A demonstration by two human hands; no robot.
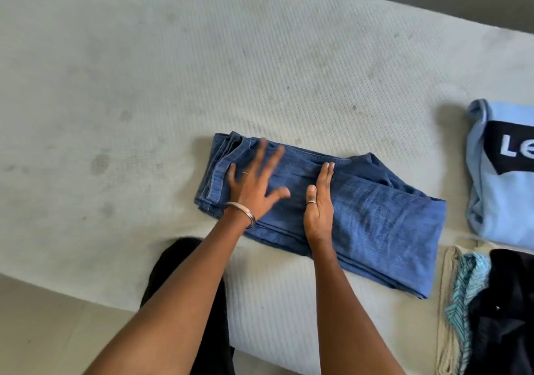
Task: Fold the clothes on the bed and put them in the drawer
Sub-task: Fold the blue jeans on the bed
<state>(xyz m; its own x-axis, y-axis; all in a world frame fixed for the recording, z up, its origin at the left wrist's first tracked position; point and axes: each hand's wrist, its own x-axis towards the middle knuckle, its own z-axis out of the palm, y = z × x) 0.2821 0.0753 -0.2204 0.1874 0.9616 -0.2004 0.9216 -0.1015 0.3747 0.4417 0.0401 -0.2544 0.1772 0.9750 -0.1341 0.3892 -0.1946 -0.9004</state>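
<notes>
Both hands lie flat and hold nothing: left hand [254, 184], maybe blurry, and right hand [319, 201] press the jeans [375, 218]. Push wrinkles out, then fold evenly.

Left hand [254, 184] flat, fingers [273, 158] spread; right hand [319, 204] on edge, fingers straight together.

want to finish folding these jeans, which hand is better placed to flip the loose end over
Left. The left hand lies spread by the jeans' waistband end. The right hand stands on edge across the middle, probably marking the fold line.
</notes>
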